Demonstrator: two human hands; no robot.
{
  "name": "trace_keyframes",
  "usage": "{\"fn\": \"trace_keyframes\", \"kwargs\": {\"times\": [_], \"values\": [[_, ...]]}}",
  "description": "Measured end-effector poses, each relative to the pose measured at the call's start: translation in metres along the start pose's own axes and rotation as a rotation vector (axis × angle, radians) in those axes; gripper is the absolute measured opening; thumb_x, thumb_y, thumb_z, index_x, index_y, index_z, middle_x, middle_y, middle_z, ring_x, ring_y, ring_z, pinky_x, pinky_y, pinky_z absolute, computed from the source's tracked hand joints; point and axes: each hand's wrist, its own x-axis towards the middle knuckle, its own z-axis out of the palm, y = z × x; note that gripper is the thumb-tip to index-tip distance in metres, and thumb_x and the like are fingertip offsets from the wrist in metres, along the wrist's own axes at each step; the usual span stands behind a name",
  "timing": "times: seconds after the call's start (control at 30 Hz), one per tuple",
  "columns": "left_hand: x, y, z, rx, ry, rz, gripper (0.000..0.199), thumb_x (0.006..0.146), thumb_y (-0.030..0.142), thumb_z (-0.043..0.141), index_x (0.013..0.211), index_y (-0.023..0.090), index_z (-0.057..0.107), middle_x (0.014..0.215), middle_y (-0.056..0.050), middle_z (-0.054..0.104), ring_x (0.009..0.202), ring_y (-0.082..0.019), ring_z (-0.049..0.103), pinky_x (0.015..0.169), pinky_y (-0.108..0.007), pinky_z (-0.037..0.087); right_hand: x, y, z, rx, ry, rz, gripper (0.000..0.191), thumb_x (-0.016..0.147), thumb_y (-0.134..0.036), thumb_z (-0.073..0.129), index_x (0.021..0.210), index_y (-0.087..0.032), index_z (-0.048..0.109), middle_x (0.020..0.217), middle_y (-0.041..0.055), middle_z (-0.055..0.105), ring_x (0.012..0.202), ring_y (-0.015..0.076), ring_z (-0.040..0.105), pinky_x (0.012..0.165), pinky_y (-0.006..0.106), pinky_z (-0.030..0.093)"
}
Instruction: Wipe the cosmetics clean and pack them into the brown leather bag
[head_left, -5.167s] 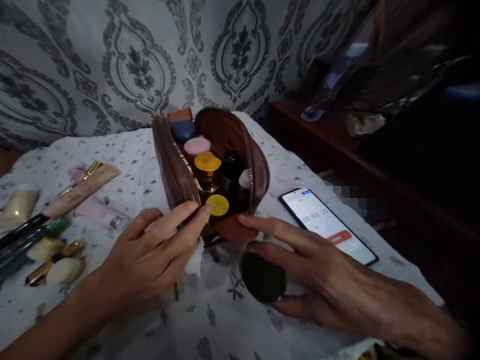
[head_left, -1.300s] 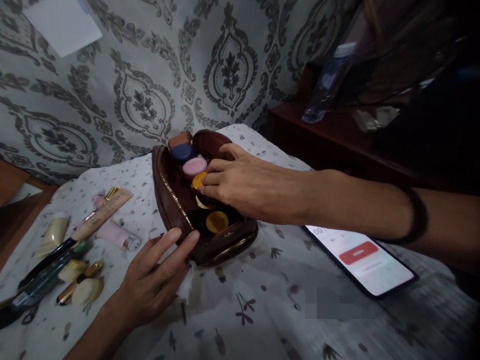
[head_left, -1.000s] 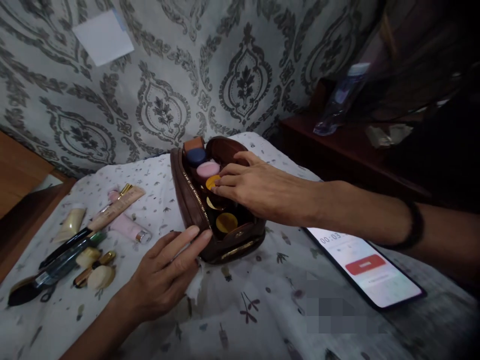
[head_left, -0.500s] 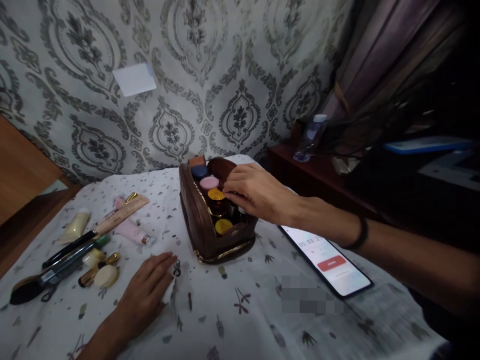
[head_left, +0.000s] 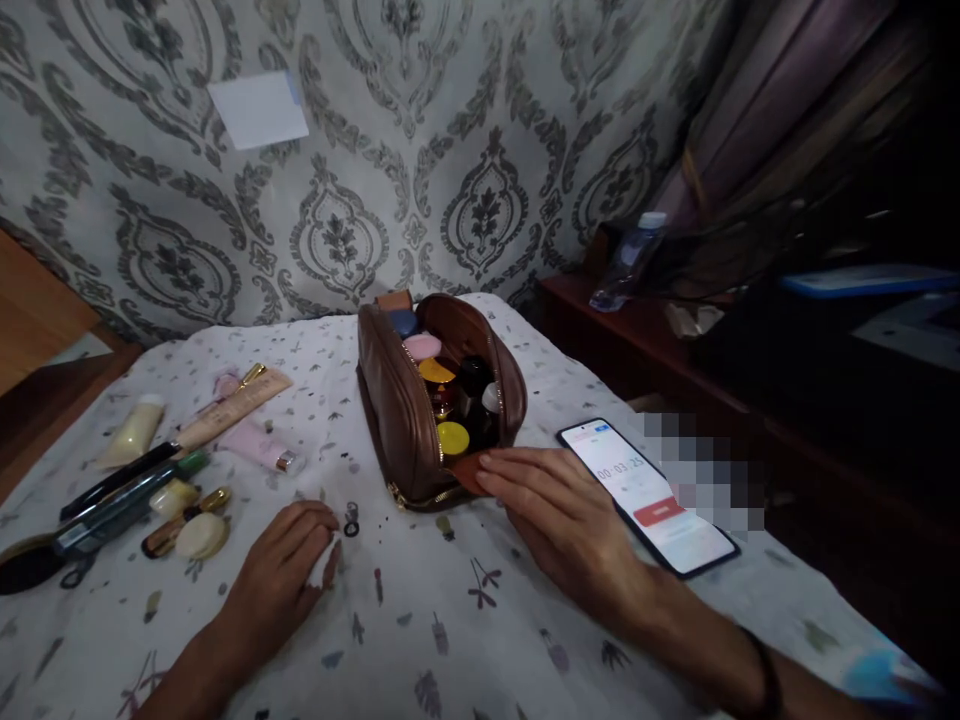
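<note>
A brown zippered bag [head_left: 394, 405] stands unzipped on the patterned cloth. Inside it show a yellow-lidded jar [head_left: 438, 375], a yellow round lid [head_left: 453, 439], a pink item [head_left: 422, 346], a blue item [head_left: 403, 321] and dark bottles. My right hand [head_left: 559, 510] is at the bag's near right end, its fingertips pinching the reddish-brown end flap [head_left: 466, 474]. My left hand [head_left: 281, 560] rests on the cloth left of the bag, fingers curled around a crumpled white piece [head_left: 322, 566], perhaps tissue.
Left on the cloth lie a large brush [head_left: 34, 565], tubes [head_left: 259, 445], a round cream compact [head_left: 201, 536] and other cosmetics. A phone [head_left: 652, 500] lies at the right. Beyond it a bottle [head_left: 630, 262] stands on a dark red surface [head_left: 574, 290].
My right hand has left the bag's inside and moved down to its near end flap, uncovering the contents. My left hand has curled more around the white piece. The view has shifted slightly.
</note>
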Motion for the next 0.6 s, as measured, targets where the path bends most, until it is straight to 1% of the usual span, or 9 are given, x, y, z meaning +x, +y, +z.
{"fn": "trace_keyframes", "kwargs": {"times": [0.07,0.13,0.2,0.27,0.33,0.4,0.5,0.6], "values": [[0.0,-0.002,0.001,-0.02,-0.016,-0.021,0.017,0.09,0.003,0.045,0.091,0.016,0.056,0.089,-0.007,0.064,0.092,-0.019,0.06,0.082,-0.035,0.054,-0.01,-0.003,0.01,0.037,0.087,0.046,0.041,0.086,0.001,0.054,0.122,-0.017,0.063,0.113,0.0103,0.073,0.111,0.023,0.065,0.087,0.041,0.059],[0.003,-0.002,0.001,-0.019,-0.027,-0.035,0.017,0.091,0.004,0.045,0.09,0.017,0.055,0.087,-0.005,0.064,0.09,-0.018,0.06,0.08,-0.032,0.053,-0.016,-0.006,0.017,0.083,0.127,0.064,0.047,0.084,0.002,0.055,0.128,-0.015,0.06,0.116,0.0122,0.071,0.115,0.0244,0.064,0.091,0.043,0.059],[0.009,-0.001,0.0,-0.009,-0.03,-0.045,0.016,0.093,0.006,0.045,0.088,0.018,0.055,0.084,-0.004,0.064,0.087,-0.017,0.06,0.078,-0.029,0.052,-0.02,-0.006,0.019,0.124,0.108,0.058,0.052,0.085,0.002,0.054,0.135,-0.013,0.055,0.118,0.0133,0.071,0.118,0.0253,0.063,0.093,0.045,0.059],[0.015,0.0,-0.001,-0.004,-0.033,-0.052,0.017,0.094,0.009,0.045,0.086,0.018,0.056,0.081,-0.004,0.063,0.084,-0.015,0.061,0.076,-0.026,0.051,-0.024,-0.005,0.018,0.163,0.059,0.069,0.056,0.086,0.002,0.052,0.139,-0.014,0.051,0.12,0.013,0.07,0.121,0.0256,0.061,0.094,0.045,0.06],[0.019,-0.001,-0.002,-0.003,-0.052,-0.06,0.017,0.095,0.011,0.044,0.085,0.018,0.056,0.079,-0.004,0.063,0.081,-0.015,0.061,0.072,-0.024,0.051,-0.03,-0.004,0.014,0.205,0.012,0.086,0.055,0.087,0.001,0.05,0.14,-0.015,0.05,0.123,0.0118,0.069,0.125,0.0256,0.059,0.095,0.044,0.06],[0.02,-0.003,-0.001,0.0,-0.092,-0.069,0.015,0.095,0.014,0.046,0.085,0.018,0.056,0.079,-0.004,0.062,0.079,-0.015,0.061,0.07,-0.024,0.05,-0.035,-0.005,0.011,0.235,-0.019,0.111,0.051,0.089,-0.003,0.05,0.139,-0.017,0.053,0.124,0.0097,0.069,0.126,0.0252,0.058,0.095,0.042,0.061],[0.018,-0.006,0.001,0.01,-0.109,-0.108,0.015,0.096,0.018,0.046,0.086,0.019,0.057,0.081,-0.004,0.063,0.08,-0.016,0.062,0.071,-0.026,0.051,-0.04,-0.008,0.01,0.248,-0.039,0.208,0.046,0.091,-0.011,0.052,0.135,-0.025,0.058,0.122,0.005,0.07,0.123,0.025,0.061,0.092,0.04,0.063],[0.019,-0.007,0.002,0.01,-0.115,-0.145,0.018,0.097,0.019,0.044,0.086,0.02,0.059,0.081,-0.003,0.064,0.079,-0.016,0.062,0.07,-0.027,0.051,-0.041,-0.01,0.012,0.288,-0.002,0.28,0.045,0.091,-0.016,0.053,0.132,-0.033,0.06,0.119,0.0025,0.072,0.119,0.0257,0.063,0.088,0.039,0.065]]}}
